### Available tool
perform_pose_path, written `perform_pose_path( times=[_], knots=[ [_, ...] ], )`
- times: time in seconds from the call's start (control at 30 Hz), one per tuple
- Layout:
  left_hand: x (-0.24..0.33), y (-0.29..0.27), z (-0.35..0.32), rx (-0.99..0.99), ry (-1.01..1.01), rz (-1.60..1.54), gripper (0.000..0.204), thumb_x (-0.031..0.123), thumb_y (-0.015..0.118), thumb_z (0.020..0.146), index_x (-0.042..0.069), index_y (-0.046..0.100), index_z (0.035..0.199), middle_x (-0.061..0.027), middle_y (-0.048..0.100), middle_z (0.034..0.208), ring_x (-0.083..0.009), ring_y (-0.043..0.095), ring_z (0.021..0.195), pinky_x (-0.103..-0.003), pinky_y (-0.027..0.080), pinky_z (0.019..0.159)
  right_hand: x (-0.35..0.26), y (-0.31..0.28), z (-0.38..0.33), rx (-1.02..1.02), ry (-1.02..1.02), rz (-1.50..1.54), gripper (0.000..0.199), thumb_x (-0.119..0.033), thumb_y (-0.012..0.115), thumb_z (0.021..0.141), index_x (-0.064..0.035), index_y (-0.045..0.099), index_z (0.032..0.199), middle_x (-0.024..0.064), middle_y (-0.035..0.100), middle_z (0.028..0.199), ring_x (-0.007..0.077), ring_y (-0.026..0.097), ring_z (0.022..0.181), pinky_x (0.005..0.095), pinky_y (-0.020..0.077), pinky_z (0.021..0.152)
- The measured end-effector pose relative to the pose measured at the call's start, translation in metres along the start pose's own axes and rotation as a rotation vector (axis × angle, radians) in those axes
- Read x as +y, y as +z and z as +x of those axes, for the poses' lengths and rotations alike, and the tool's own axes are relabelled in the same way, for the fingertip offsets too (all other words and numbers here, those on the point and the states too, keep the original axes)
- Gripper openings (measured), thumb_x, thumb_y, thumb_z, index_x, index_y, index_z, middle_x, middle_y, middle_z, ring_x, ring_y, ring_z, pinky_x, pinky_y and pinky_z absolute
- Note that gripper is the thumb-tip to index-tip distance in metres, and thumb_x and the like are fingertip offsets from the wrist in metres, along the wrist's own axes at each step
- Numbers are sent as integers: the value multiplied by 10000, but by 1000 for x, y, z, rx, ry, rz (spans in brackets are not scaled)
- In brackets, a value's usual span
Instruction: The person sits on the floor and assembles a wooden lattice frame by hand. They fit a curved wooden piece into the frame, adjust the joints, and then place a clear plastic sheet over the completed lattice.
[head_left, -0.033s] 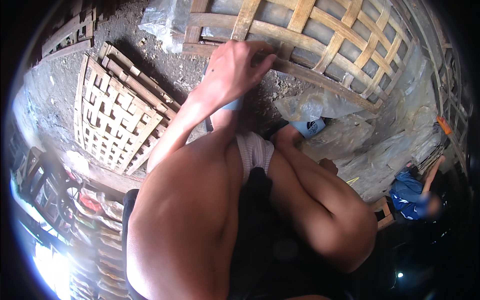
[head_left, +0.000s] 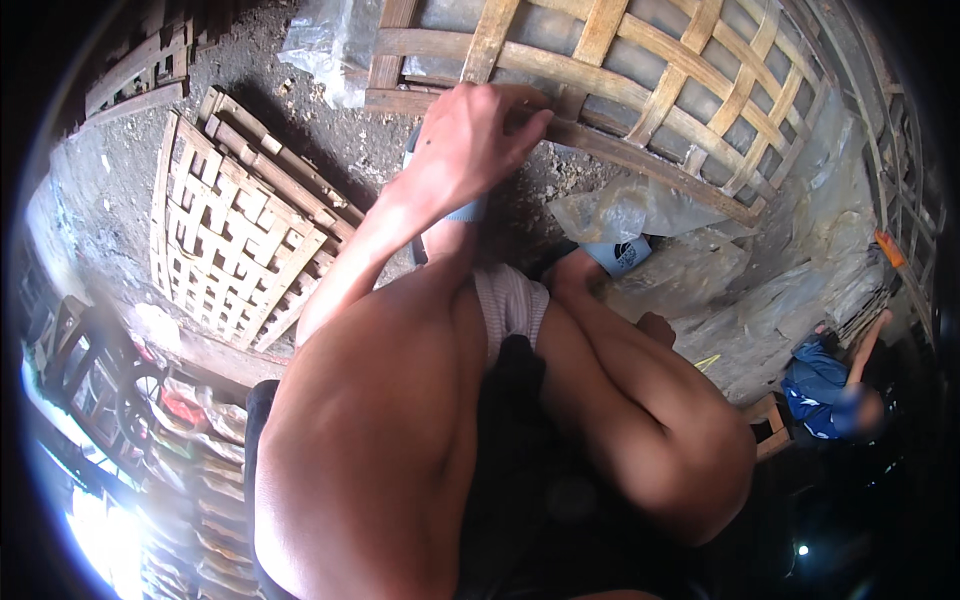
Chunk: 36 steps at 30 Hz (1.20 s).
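Note:
My left hand [head_left: 470, 140] reaches forward to the near edge of a large woven bamboo panel [head_left: 590, 75]. Its fingers curl over the wooden edge strip, with thumb and forefinger bent around it; the fingertips are partly hidden. The panel is an open lattice of flat tan strips, lying over greyish plastic sheeting. Just outside my right shin, a small dark brown rounded shape [head_left: 655, 328] shows; it may be part of my right hand, but no fingers can be made out. My right arm is hidden behind my leg and in shadow.
Another stack of woven bamboo panels [head_left: 230, 235] lies to the left. Crumpled clear plastic [head_left: 640, 210] spreads over the dirt floor. My feet, in light blue slippers [head_left: 620, 255], are below the large panel. A person in blue [head_left: 825, 385] is at the far right, near a wooden stool [head_left: 768, 425].

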<state>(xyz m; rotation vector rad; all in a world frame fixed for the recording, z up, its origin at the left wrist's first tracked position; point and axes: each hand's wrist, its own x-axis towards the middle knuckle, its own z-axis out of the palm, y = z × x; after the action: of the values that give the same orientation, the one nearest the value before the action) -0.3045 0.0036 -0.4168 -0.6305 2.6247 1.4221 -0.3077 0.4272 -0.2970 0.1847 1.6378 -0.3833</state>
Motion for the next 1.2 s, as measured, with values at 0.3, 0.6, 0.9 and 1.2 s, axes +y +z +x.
perform_pose_path(
  times=[0.3,0.6,0.9,1.2],
  knots=[
    [3,13,3,105,-69,31,190,264,778,918,100,829,1001,-156,763,786,-355,759,746,-433,611,698,16,13,-11,-14,39,32,140,-122,691,1035,10,695,990,-38,615,808,42,497,702,247,406,623],
    [-16,29,9,104,47,-64,162,223,771,914,69,785,964,-161,729,722,-354,736,680,-442,599,660,29,14,-7,-3,62,37,161,-138,673,1050,7,680,980,-39,583,790,44,478,709,251,399,631],
    [17,34,-8,-310,259,-111,180,129,638,1005,-6,536,1068,-219,654,683,-442,687,689,-526,540,615,43,42,-3,-18,67,73,184,-154,656,1064,4,665,971,-41,551,771,45,458,716,256,392,639],
    [-78,144,-72,-557,651,294,359,371,656,990,28,699,895,-151,727,767,-374,744,774,-485,571,709,25,2,25,81,-68,-115,208,-170,639,1079,2,650,962,-42,519,752,47,438,723,261,385,647]
  ],
)
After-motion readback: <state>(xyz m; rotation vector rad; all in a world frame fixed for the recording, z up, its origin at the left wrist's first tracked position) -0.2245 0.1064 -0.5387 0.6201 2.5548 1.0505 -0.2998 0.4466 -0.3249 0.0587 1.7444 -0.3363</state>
